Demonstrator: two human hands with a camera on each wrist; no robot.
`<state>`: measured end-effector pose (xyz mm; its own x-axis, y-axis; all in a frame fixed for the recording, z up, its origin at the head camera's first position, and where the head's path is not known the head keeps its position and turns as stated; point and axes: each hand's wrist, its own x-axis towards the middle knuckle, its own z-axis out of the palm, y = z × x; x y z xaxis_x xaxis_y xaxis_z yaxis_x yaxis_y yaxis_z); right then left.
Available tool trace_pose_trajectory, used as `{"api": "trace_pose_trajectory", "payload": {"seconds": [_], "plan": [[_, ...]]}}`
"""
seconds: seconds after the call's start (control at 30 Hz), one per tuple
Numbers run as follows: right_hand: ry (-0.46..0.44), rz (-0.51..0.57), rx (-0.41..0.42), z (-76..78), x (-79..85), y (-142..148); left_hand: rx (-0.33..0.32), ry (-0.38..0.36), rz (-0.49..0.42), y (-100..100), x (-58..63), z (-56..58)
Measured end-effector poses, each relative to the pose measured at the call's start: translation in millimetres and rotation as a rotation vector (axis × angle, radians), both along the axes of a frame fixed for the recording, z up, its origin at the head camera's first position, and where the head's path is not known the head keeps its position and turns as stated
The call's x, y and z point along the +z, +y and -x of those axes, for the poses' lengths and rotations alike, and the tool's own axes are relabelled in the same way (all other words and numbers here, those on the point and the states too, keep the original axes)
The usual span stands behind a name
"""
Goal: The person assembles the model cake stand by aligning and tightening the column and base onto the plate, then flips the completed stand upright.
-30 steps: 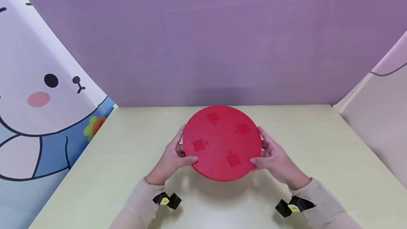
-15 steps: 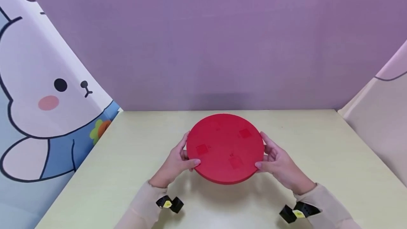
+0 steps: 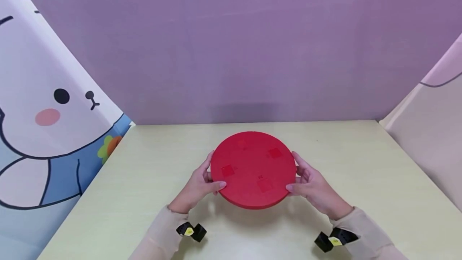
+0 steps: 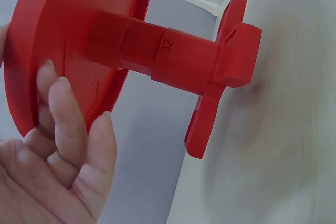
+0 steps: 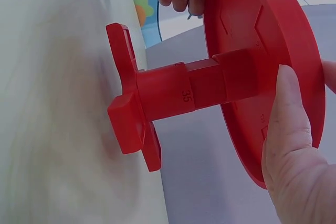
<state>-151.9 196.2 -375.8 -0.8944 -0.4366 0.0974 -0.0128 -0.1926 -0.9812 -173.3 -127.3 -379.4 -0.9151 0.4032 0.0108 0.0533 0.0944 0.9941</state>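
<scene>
A red plastic pedestal piece, like a small round table [image 3: 252, 170], is held up in front of me, its round top tilted toward the head camera. At the left edge my left hand [image 3: 195, 187] grips it, thumb on top and fingers beneath. My right hand [image 3: 315, 187] holds the opposite edge the same way. Below the disc, the left wrist view shows a stepped column [image 4: 181, 59] marked 32. Its splayed feet [image 5: 127, 124] are close over the pale tabletop in the right wrist view. Several faint square marks lie on the disc's upper face.
The pale tabletop [image 3: 361, 163] stretches to a purple back wall [image 3: 231, 51]. On the left stands a panel with a cartoon animal [image 3: 39, 143]; a whitish panel [image 3: 433, 131] closes the right side. Both wrists carry small black devices [image 3: 191, 231].
The disc has come down a little and leaned flatter, with both hands keeping their grip. Over the last half second it has barely moved; the head view has shifted slightly.
</scene>
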Motion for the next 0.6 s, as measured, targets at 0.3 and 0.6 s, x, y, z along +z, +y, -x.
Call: {"api": "trace_pose_trajectory", "payload": {"seconds": [0.3, 0.6], "plan": [[-0.019, -0.019, -0.012, -0.1, -4.6, -0.6, -0.003, 0.002, 0.005, -0.5, -3.5, 1.4], [-0.026, -0.035, -0.023, -1.7, -6.3, 0.0, -0.02, 0.002, -0.004, 0.3, -6.2, 2.3]]}}
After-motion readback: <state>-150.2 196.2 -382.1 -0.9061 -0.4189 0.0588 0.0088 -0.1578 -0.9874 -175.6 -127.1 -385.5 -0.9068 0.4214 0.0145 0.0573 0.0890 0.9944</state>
